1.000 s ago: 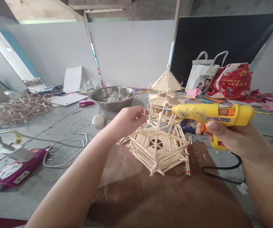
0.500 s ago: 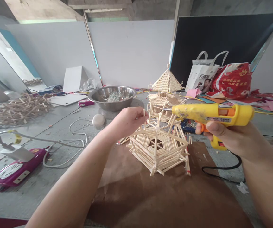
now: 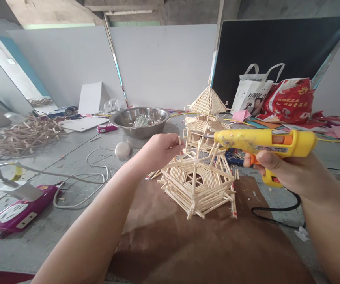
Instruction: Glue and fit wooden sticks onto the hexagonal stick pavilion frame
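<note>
In the head view, grasping a yellow glue gun [image 3: 253,140] in the right hand [image 3: 288,169], with a grip wrapped around the handle and up against the orange trigger [image 3: 253,158]. Aiming the metal nozzle [image 3: 208,136] leftward, over the far side of a hexagonal stick frame [image 3: 208,177]; impossible to tell whether touching any wood. Pinching a small upright stick [image 3: 180,139] in the left hand [image 3: 161,152], with a closed grip at the far left of the frame. Showing the frame on a brown sheet [image 3: 217,248] laid over the grey table [image 3: 84,236], between both forearms. Showing also, just behind the frame, a tiered stick tower [image 3: 208,103] with a pointed roof. Farther left, showing a metal basin [image 3: 137,132] holding something clear and shiny, a round white object [image 3: 122,150] near it, a purple power strip [image 3: 19,213] with a white plug [image 3: 23,191] on top, and a heap of loose wood pieces [image 3: 34,134]. At back right, showing a white bag [image 3: 251,94] beside a red bag [image 3: 290,102].
</note>
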